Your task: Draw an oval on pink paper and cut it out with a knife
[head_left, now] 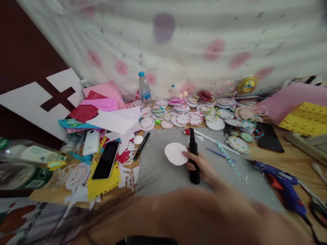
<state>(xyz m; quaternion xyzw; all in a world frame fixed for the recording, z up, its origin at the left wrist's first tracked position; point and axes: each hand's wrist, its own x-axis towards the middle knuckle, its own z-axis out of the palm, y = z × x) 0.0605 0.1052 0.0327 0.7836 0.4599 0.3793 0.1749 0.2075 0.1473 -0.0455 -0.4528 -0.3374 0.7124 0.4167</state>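
Note:
My right hand (198,161) is closed on a round white paper disc (175,153), pinched at its right edge. The same fingers lie against a long black tool (194,170) that stands lengthwise across the hand. Both are over the grey mat (158,173). Large blurred skin (158,217) fills the bottom, very near the camera; it seems to be my left arm or hand, and no fingers can be made out there. A black marker (142,146) and a small white disc (138,140) lie left of the mat's middle.
Decorated paper discs (182,119) line the back, near a water bottle (144,89). To the left are a black-screened phone (106,160), a white phone (91,142) and paper scraps. At right lie a blue glue gun (286,190), scissors (316,204) and a black tablet-like object (269,136).

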